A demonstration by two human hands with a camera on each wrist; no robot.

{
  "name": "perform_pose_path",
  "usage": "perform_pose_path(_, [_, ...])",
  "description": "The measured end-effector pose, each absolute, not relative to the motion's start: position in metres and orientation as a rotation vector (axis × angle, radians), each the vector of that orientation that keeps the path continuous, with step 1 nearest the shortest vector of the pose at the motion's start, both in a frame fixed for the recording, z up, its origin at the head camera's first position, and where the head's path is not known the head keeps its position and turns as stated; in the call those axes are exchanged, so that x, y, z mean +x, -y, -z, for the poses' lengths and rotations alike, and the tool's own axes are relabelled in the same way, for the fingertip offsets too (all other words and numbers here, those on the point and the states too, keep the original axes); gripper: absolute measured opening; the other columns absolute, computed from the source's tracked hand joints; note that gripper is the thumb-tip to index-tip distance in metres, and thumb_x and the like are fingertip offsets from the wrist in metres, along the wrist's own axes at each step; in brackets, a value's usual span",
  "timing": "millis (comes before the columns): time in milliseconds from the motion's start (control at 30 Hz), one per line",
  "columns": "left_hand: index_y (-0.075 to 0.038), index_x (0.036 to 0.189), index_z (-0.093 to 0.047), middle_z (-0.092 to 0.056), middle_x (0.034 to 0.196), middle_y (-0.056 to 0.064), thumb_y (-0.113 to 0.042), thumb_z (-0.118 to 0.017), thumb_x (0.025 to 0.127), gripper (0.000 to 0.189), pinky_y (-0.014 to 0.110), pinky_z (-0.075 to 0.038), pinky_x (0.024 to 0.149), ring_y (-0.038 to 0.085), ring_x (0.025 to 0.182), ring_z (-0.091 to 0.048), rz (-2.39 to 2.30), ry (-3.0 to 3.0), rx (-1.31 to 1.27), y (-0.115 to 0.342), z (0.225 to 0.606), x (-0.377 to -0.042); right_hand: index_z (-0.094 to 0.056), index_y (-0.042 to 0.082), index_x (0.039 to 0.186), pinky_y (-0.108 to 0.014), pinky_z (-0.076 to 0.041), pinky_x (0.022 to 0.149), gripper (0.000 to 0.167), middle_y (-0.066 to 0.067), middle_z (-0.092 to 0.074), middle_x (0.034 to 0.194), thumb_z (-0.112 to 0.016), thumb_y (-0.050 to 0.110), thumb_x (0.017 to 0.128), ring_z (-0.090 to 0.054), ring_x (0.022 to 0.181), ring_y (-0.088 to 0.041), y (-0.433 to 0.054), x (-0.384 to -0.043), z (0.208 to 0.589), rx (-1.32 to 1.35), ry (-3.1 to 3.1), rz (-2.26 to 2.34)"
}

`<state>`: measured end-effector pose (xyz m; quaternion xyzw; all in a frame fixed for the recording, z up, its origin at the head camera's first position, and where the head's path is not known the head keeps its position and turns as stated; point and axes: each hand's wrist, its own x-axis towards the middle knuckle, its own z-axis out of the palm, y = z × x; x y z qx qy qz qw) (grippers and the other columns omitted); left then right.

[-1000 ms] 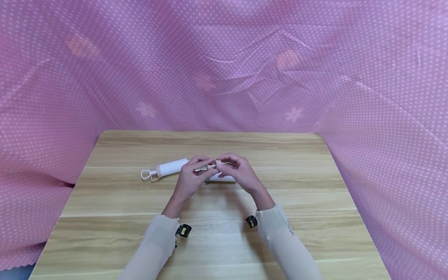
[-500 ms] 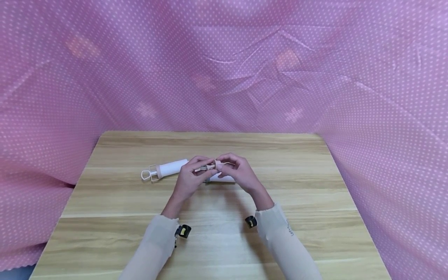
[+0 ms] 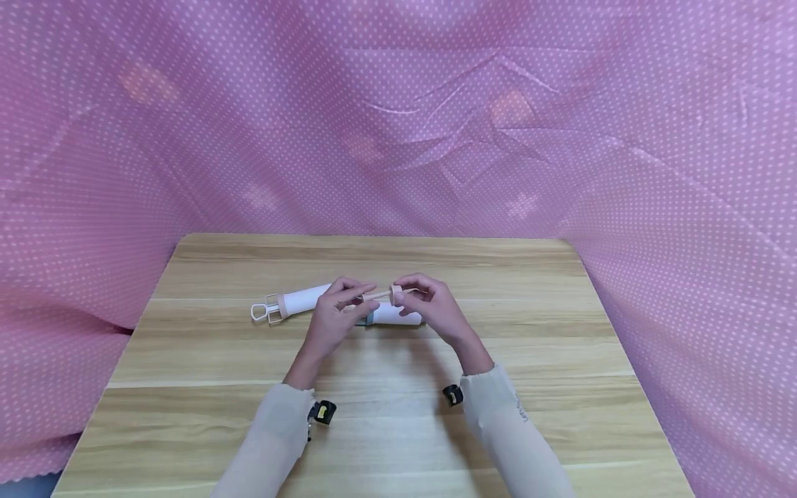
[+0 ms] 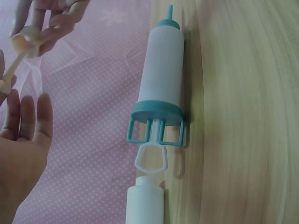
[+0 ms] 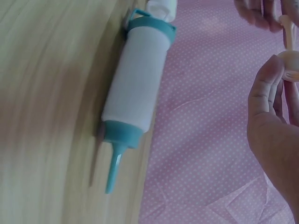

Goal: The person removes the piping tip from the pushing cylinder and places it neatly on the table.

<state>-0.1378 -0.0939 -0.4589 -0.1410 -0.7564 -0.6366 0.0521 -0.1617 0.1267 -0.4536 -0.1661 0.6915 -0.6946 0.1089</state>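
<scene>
My right hand pinches a beige ring-like cap between thumb and fingers. From its hollow side a slim beige stem runs to my left hand, whose thumb and fingertips pinch the stem's wider end. Below both hands a white plunger-type dispenser lies on the table, with a green collar, a green pointed nozzle and a white loop handle. A second white dispenser, with a beige collar and a white loop handle, lies left of my left hand, which covers its right end.
The wood-grain table stretches around the hands. Pink dotted cloth hangs behind it and along both sides. A small black device sits at the left wrist and another black device at the right.
My hands have drawn slightly apart, so more of the beige stem shows between them. The cap has moved a little right with my right hand. More of the green-collared dispenser is visible.
</scene>
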Motion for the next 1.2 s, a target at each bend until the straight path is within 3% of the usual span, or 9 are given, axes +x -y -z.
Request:
perform_pose_path(267, [0.010, 0.121, -0.068, -0.058, 0.102, 0.025, 0.002, -0.077, 0.087, 0.035, 0.030, -0.054, 0.086, 0.020, 0.091, -0.056, 1.875, 2.226, -0.334, 0.097, 0.440, -0.131, -0.064, -0.006, 0.122, -0.036, -0.060, 0.077, 0.029, -0.017, -0.067, 0.111, -0.068, 0.008, 0.097, -0.067, 0.091, -0.029, -0.133, -0.163, 0.464, -0.390, -2.062, 2.032])
perform_pose_path(400, [0.014, 0.112, -0.069, -0.060, 0.097, 0.026, 0.006, -0.079, 0.084, 0.031, 0.019, -0.052, 0.077, 0.020, 0.086, -0.057, 1.866, 2.135, -0.272, 0.102, 0.444, -0.134, -0.065, -0.004, 0.121, -0.035, -0.060, 0.075, 0.028, -0.015, -0.068, 0.109, -0.069, 0.010, 0.097, -0.065, 0.094, -0.040, -0.139, -0.163, 0.466, -0.370, -2.089, 2.033])
perform_pose_path(567, [0.015, 0.102, -0.070, -0.062, 0.095, 0.029, 0.008, -0.079, 0.083, 0.022, 0.016, -0.052, 0.073, 0.018, 0.080, -0.057, 1.835, 2.109, -0.208, 0.109, 0.448, -0.136, -0.067, -0.001, 0.121, -0.039, -0.059, 0.074, 0.029, -0.013, -0.067, 0.108, -0.070, 0.013, 0.096, -0.061, 0.094, -0.047, -0.147, -0.162, 0.467, -0.335, -2.153, 2.010])
perform_pose_path(733, [0.015, 0.104, -0.070, -0.061, 0.096, 0.029, 0.006, -0.078, 0.085, 0.022, 0.016, -0.052, 0.073, 0.017, 0.081, -0.057, 1.831, 2.137, -0.120, 0.118, 0.451, -0.138, -0.068, -0.002, 0.120, -0.046, -0.059, 0.080, 0.029, -0.013, -0.067, 0.109, -0.072, 0.015, 0.095, -0.064, 0.090, -0.031, -0.155, -0.162, 0.471, -0.273, -2.226, 1.981])
perform_pose_path(967, [0.014, 0.106, -0.071, -0.062, 0.095, 0.029, 0.006, -0.078, 0.085, 0.023, 0.015, -0.050, 0.073, 0.018, 0.080, -0.057, 1.785, 2.102, 0.009, 0.134, 0.464, -0.145, -0.068, 0.000, 0.120, -0.042, -0.058, 0.073, 0.031, -0.014, -0.065, 0.110, -0.071, 0.019, 0.097, -0.063, 0.083, -0.028, -0.167, -0.165, 0.477, -0.235, -2.331, 1.942])
perform_pose_path(1033, [0.012, 0.107, -0.071, -0.063, 0.096, 0.026, 0.004, -0.078, 0.085, 0.024, 0.014, -0.049, 0.072, 0.015, 0.080, -0.057, 1.772, 2.118, 0.047, 0.141, 0.475, -0.149, -0.067, -0.001, 0.121, -0.036, -0.057, 0.070, 0.032, -0.015, -0.064, 0.111, -0.071, 0.018, 0.097, -0.062, 0.080, -0.021, -0.171, -0.166, 0.479, -0.219, -2.345, 1.944])
perform_pose_path(1200, [0.006, 0.109, -0.073, -0.064, 0.099, 0.019, -0.004, -0.080, 0.087, 0.025, 0.012, -0.050, 0.072, 0.012, 0.082, -0.057, 1.726, 2.206, 0.135, 0.158, 0.496, -0.151, -0.066, -0.004, 0.122, -0.037, -0.057, 0.070, 0.035, -0.015, -0.063, 0.110, -0.073, 0.018, 0.096, -0.062, 0.081, -0.024, -0.182, -0.167, 0.482, -0.185, -2.373, 1.954])
